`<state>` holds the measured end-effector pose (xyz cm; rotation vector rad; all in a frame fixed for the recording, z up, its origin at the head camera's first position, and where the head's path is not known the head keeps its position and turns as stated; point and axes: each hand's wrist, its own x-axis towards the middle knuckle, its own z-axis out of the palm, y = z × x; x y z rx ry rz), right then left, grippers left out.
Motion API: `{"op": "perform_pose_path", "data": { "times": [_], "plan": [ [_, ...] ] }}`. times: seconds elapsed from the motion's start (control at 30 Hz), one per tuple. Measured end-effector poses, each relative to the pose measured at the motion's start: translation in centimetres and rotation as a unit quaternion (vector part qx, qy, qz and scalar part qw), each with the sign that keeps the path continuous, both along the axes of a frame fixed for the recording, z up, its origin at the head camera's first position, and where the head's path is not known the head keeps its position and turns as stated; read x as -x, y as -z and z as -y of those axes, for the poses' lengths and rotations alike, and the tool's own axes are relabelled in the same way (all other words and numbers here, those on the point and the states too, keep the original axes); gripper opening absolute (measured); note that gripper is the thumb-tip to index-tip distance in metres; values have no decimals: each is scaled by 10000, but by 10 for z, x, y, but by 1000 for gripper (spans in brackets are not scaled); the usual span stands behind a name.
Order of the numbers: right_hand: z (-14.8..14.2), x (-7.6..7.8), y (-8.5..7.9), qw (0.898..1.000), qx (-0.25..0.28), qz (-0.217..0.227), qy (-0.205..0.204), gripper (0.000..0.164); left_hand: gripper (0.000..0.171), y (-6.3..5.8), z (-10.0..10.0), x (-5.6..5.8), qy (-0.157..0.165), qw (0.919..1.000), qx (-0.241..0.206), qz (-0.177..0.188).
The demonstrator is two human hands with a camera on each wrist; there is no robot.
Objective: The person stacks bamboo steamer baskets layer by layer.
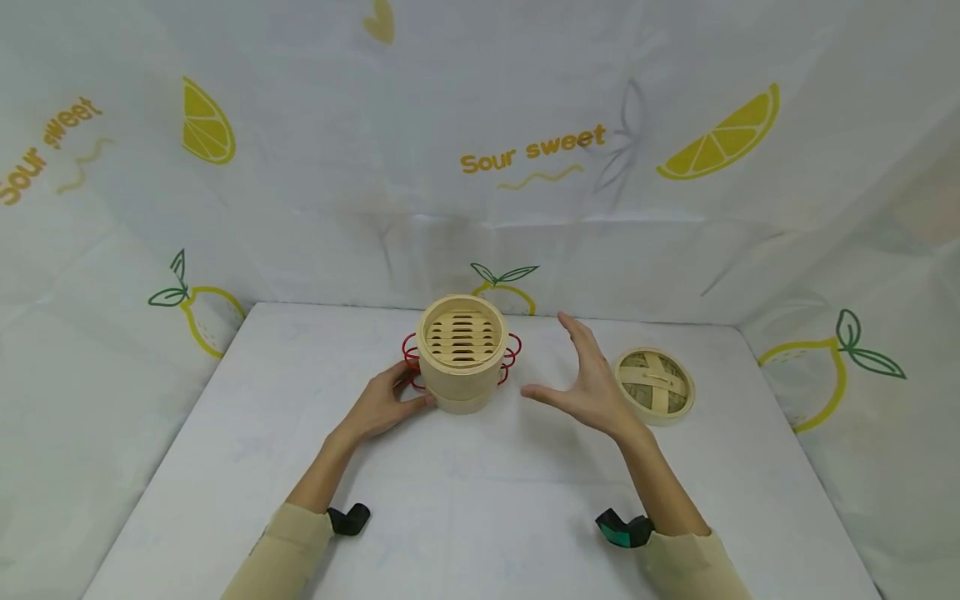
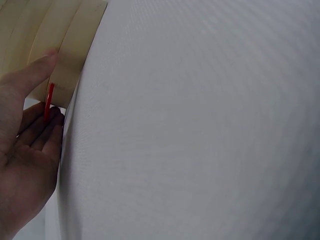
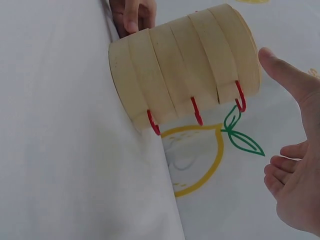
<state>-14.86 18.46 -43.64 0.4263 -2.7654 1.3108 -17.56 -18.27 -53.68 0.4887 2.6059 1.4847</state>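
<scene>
Head: tall cylindrical pale-bamboo steamer stack (image 1: 462,382) is stood upright on the white desk (image 1: 450,525); round woven-bamboo lid (image 1: 660,385) is set apart, to the right.
Left wrist: stack's lower side is held in the left hand (image 2: 27,165) grip, by a thin red loop handle (image 2: 49,102).
Right wrist: right hand (image 3: 302,175) grip is spread wide, nothing held. Stack judged light, stiff, not slippery; tiers may slip apart. Best held low, both walls.
</scene>
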Motion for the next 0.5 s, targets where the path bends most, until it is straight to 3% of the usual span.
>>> {"op": "perform_pose_path", "data": {
  "times": [0.5],
  "plan": [
    [-61,-12,15,9986,-249,145,451,125,73,-1,-1,0,-14,9999,69,-82]
  ]
}}
